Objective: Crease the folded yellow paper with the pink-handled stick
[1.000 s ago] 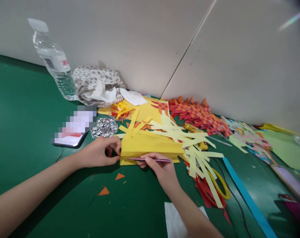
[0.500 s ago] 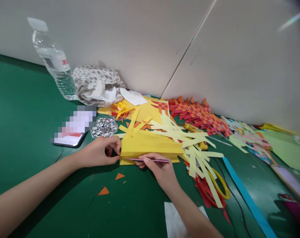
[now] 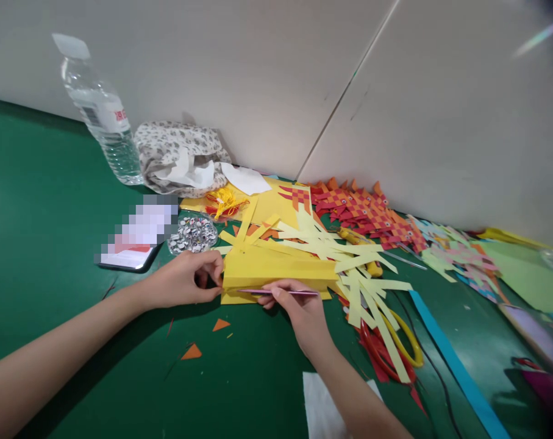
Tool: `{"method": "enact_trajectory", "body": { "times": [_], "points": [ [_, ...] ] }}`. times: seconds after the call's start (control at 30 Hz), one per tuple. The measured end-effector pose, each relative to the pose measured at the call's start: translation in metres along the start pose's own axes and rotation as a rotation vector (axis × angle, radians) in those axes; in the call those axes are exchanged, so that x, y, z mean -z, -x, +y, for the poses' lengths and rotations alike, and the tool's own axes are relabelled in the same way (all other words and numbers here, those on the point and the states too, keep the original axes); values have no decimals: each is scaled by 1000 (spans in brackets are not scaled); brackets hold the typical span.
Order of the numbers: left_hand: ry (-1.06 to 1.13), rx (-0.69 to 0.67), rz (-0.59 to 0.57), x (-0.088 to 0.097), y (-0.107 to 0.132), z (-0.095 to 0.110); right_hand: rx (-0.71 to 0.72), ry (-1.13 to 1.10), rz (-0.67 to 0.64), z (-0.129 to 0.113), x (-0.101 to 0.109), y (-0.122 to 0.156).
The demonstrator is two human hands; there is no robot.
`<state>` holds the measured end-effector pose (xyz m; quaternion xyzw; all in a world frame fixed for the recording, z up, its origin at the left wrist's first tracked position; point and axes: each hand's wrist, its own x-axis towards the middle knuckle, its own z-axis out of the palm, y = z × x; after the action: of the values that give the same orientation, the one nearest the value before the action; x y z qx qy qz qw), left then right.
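A folded sheet of yellow paper (image 3: 276, 267) lies on the green table, its creases running left to right. Thumb and finger of my left hand (image 3: 185, 280) pinch its left edge. My right hand (image 3: 299, 314) grips a thin purple pencil-like stick (image 3: 253, 291), held almost level along the paper's lower strip with its point to the left. The fingers under the stick are partly hidden, and I cannot tell whether its tip presses on the paper. Pale yellow paper strips (image 3: 317, 241) lie just behind and to the right of the sheet.
A water bottle (image 3: 100, 116), a phone (image 3: 134, 241) and a bag of googly eyes (image 3: 192, 235) stand or lie to the left. Woven red-orange paper fish (image 3: 361, 207) are piled by the wall. Scissors (image 3: 406, 338) and a blue strip (image 3: 454, 360) are at right.
My right hand and the purple stick have shifted slightly to the right along the paper. My left hand keeps its pinch at the left edge.
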<state>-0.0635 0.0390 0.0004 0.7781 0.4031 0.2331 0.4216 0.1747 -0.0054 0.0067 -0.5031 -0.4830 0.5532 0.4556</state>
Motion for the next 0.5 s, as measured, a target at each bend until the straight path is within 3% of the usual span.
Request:
{"method": "enact_trajectory", "body": {
  "times": [0.5],
  "points": [
    [55,-10,-51,2,-2,-1,-17,25,-70,-3,-2,1]
  ]
}}
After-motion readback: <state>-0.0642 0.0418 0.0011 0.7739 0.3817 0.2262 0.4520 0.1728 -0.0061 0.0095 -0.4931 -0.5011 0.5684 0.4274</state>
